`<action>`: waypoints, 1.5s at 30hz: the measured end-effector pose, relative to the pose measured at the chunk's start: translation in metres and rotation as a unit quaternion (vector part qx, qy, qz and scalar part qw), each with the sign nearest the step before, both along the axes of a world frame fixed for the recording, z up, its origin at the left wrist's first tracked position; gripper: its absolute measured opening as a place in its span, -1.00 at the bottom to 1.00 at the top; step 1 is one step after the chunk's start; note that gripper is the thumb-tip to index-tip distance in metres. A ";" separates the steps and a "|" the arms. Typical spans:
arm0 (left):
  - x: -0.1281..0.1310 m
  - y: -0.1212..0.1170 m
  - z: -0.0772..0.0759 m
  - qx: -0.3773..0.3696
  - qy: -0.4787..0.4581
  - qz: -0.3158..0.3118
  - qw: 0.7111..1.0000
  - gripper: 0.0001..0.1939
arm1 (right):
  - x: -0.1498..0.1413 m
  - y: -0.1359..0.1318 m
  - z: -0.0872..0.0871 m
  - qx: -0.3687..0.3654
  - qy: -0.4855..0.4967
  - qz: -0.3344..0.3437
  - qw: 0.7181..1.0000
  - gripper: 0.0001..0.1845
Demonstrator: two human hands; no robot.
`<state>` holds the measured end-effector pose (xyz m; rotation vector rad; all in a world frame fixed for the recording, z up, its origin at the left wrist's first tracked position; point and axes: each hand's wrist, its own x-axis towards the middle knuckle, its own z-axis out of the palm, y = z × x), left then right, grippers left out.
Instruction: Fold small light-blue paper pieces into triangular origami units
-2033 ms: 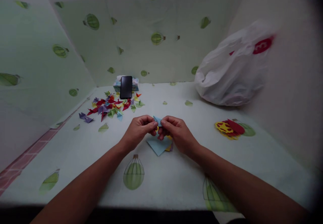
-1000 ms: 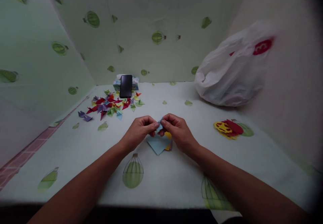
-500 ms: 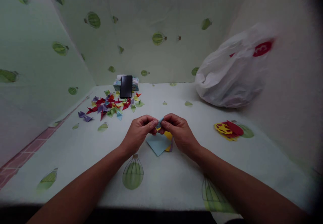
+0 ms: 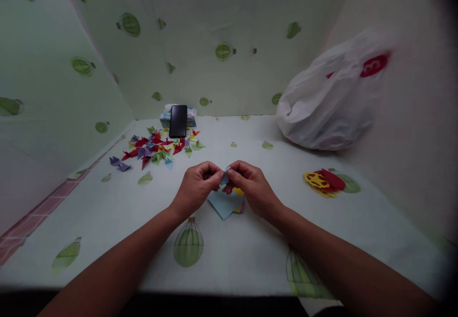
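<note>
Between my two hands is a small light-blue piece of folded paper (image 4: 225, 178), mostly hidden by the fingers. My left hand (image 4: 201, 182) pinches it from the left with thumb and forefinger. From the other side my right hand (image 4: 249, 183) grips it the same way, its thumb pressed on the paper. Just below the fingers, flat on the table, lies a stack of square paper sheets with a light-blue sheet (image 4: 223, 205) on top. Yellow and purple edges stick out at the stack's right side.
Many-coloured folded paper figures (image 4: 157, 150) are heaped at the back left. Behind them a black phone (image 4: 178, 121) leans on a tissue box (image 4: 165, 119). Red and yellow paper cut-outs (image 4: 324, 182) lie at right, with a white plastic bag (image 4: 322, 102) behind, against the wall.
The small folded paper now shows a little more below the fingertips, and the fingers have shifted slightly around it. The whole view has tilted slightly; objects on the table stay in place.
</note>
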<state>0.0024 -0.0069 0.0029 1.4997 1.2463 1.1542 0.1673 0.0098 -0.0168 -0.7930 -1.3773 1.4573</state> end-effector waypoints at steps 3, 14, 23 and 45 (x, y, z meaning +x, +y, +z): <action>0.000 -0.001 -0.001 0.016 0.035 0.001 0.999 -0.83 | 0.001 0.000 0.001 0.017 -0.031 -0.015 0.999 -0.71; -0.002 0.002 0.001 -0.070 -0.034 -0.098 0.992 -0.70 | 0.005 -0.003 0.009 0.066 -0.099 -0.071 0.990 -0.67; -0.002 0.002 -0.001 -0.034 -0.049 -0.058 0.997 -0.68 | 0.001 0.000 0.003 0.012 -0.011 -0.003 1.000 -0.61; -0.003 0.002 -0.002 -0.007 0.008 -0.073 0.997 -0.78 | 0.004 0.002 0.004 0.039 -0.064 -0.007 0.997 -0.61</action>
